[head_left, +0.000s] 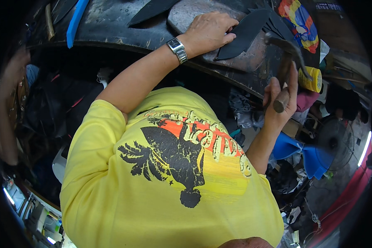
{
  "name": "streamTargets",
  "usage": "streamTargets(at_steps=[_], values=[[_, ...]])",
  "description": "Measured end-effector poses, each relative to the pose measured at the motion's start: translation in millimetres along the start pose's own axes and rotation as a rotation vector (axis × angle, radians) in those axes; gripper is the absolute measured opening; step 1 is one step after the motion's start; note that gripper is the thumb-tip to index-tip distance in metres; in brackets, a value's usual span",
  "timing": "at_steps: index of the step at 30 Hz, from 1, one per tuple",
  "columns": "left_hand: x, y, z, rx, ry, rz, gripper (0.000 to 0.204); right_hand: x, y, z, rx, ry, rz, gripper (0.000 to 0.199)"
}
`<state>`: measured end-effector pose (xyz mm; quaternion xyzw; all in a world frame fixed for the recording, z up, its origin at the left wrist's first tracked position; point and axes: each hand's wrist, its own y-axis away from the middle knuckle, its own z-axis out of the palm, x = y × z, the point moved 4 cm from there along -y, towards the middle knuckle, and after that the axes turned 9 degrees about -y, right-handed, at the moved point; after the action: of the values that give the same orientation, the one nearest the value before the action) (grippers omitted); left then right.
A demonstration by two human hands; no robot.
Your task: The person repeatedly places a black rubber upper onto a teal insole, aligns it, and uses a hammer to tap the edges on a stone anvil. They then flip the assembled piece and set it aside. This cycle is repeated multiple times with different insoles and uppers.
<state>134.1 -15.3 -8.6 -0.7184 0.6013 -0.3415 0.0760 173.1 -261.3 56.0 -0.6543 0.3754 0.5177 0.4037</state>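
My left hand [213, 33], with a metal watch on the wrist, rests on a worn stone-like slab [190, 12]. Its fingers are curled, and the thumb and fingertips pinch the edge of a black leather-like piece [246, 35] with pointed ends. This piece lies flat on the slab. To its right, my right hand [282, 97] is wrapped round the wooden handle of a hammer [282, 101]. The dark curved hammer head [291, 47] is raised near the right end of the black piece.
The slab sits on a dark workbench [107, 27]. More black pieces [155, 10], a blue strip [75, 25] and a colourful printed bag [299, 25] lie there. A yellow container [312, 79] is right of the hammer. A fan [335, 142] stands at the lower right among clutter.
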Motion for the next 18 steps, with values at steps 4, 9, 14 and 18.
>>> streamTargets(at_steps=[4, 9, 14, 18], values=[[-1, -1, 3, -0.03, 0.044, -0.026, 0.032, 12, -1, 20, -0.147, 0.185, -0.135, 0.065], [0, 0, -1, -0.002, -0.003, 0.0, 0.031, 27, -1, 7, -0.15, 0.341, -0.085, 0.059], [2, 0, -2, -0.009, 0.038, -0.013, 0.032, 33, -5, -26, -0.042, 0.381, -0.118, 0.051], [2, 1, -4, -0.002, 0.05, -0.013, 0.031, 40, -21, -50, 0.082, 0.522, -0.265, 0.049]])
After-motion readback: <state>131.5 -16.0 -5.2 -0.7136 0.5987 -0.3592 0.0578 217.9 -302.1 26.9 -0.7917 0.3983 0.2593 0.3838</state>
